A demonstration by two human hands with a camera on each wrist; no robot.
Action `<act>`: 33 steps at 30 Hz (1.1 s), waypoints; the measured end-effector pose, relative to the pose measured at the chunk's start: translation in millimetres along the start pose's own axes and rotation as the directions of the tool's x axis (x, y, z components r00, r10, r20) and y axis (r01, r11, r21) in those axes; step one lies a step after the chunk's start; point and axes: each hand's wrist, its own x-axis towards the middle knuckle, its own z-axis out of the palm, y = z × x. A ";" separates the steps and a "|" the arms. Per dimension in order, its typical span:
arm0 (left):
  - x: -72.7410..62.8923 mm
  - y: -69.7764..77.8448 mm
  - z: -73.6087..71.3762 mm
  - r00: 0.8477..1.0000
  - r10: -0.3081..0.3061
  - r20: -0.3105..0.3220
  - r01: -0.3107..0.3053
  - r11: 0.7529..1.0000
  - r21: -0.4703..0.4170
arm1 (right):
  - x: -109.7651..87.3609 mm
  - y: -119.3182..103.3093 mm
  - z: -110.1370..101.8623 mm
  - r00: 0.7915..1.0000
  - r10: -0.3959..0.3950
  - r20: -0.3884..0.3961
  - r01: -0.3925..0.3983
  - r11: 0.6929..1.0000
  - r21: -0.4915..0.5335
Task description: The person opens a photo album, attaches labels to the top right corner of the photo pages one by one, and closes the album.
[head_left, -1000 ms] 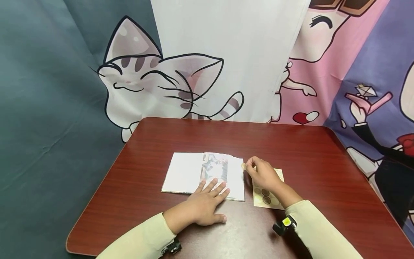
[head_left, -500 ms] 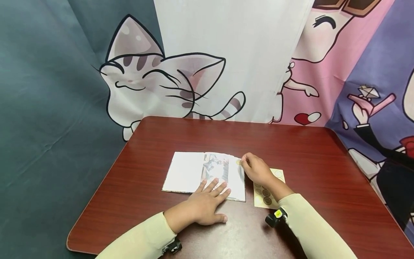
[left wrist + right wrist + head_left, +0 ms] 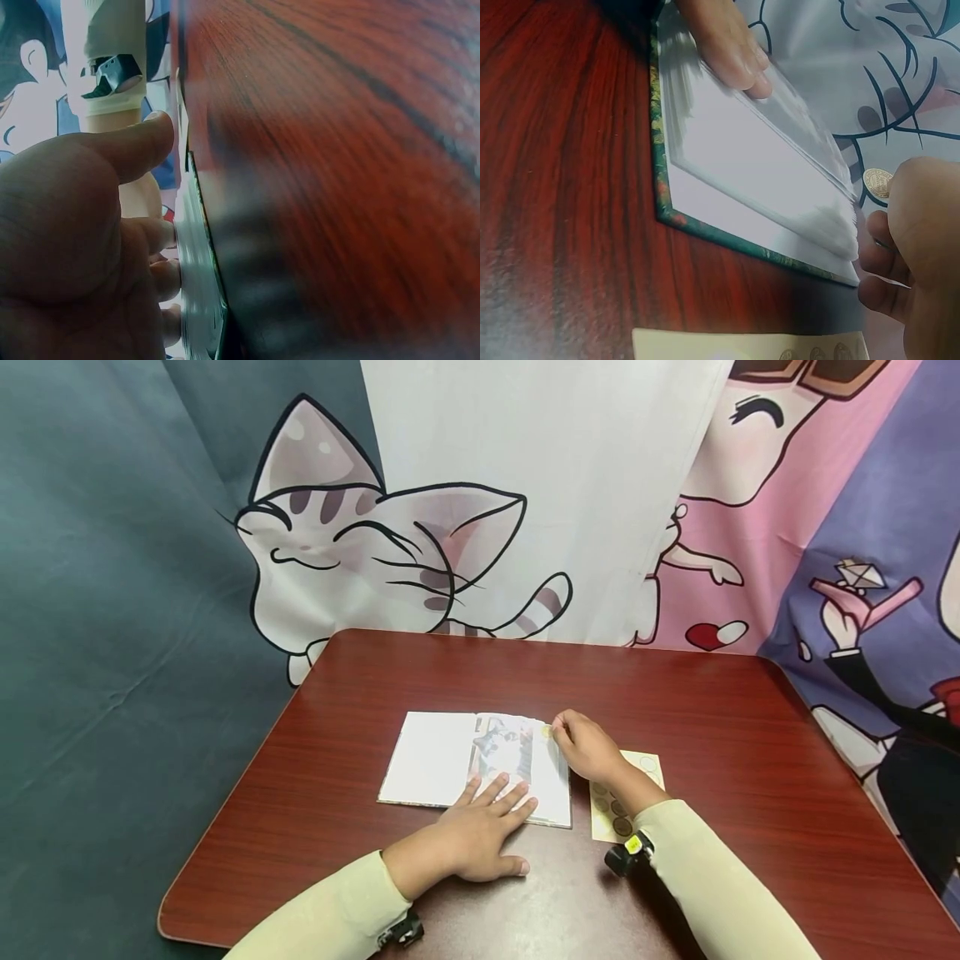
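Note:
An open album [image 3: 431,752] with clear sleeves and a green patterned cover lies on the table; a pale picture [image 3: 501,745] shows on its right side. My left hand [image 3: 480,839] rests flat on the lower edge of the right page, fingers spread. Above the upper right corner, my right hand [image 3: 588,750] pinches a round gold sticker [image 3: 877,182] between thumb and index finger. In the right wrist view the sticker appears apart from the page. A cream sticker sheet [image 3: 602,821] with round stickers lies right of the album, partly under my right forearm.
The reddish-brown table [image 3: 450,668] extends round the album on all sides. Behind it hangs a cloth backdrop [image 3: 600,460] printed with cartoon figures. Dark wrist cameras [image 3: 626,853] sit below both cuffs.
My right hand has moved left and slightly up with the sticker, from beside the album to over its upper right corner. My left hand has stayed on the page.

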 end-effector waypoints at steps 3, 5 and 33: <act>-0.3 -0.5 -0.5 1.000 0.000 0.004 0.000 1.000 -0.006 | 3.8 0.0 1.8 1.000 -0.001 0.004 0.001 1.000 -0.002; -0.4 -0.5 -0.5 1.000 0.000 0.008 0.000 1.000 -0.008 | 5.8 -0.1 3.0 1.000 -0.001 0.010 0.001 1.000 0.003; -1.7 0.9 -1.2 1.000 -0.001 0.004 0.001 1.000 0.008 | 27.6 -7.7 15.9 0.997 0.006 0.073 -0.005 1.000 -0.014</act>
